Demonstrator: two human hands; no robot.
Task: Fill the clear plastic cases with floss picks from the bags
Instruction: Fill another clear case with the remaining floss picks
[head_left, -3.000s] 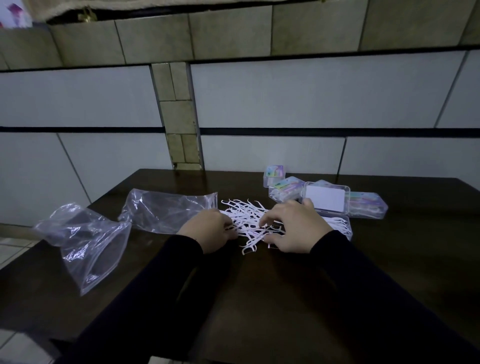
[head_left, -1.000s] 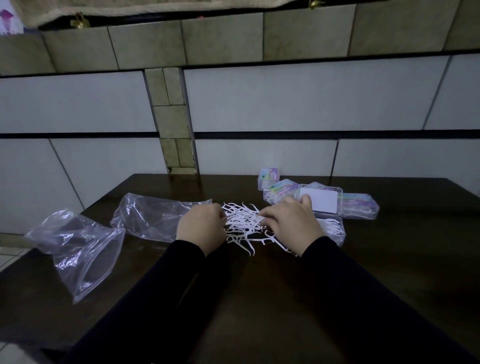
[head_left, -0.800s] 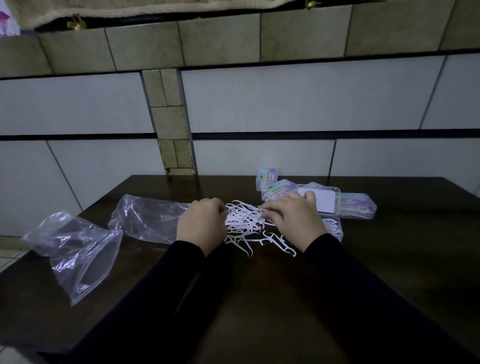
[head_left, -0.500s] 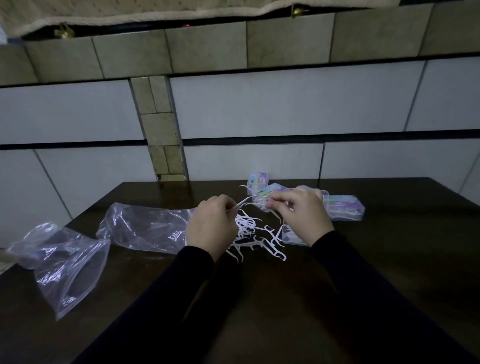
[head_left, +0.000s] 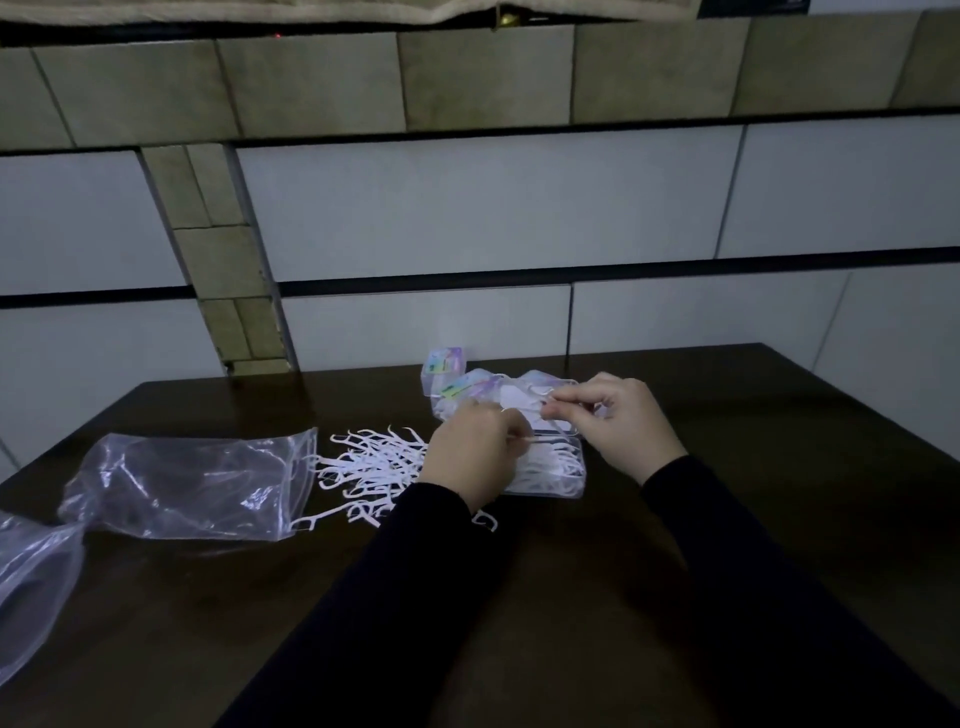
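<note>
Dark table (head_left: 779, 441): bags (head_left: 197, 483), floss picks (head_left: 374, 462), cases (head_left: 550, 478)

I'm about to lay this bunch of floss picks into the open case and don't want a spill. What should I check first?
1. Open case under the hands: ok.
2. Left hand grips picks: ok.
3. Right hand pinches picks: ok.
4. Picks all aligned: cannot tell.
5. Room left in case: cannot tell; it already holds picks.
6. Loose pile on table, clear of the edge: ok.
</note>
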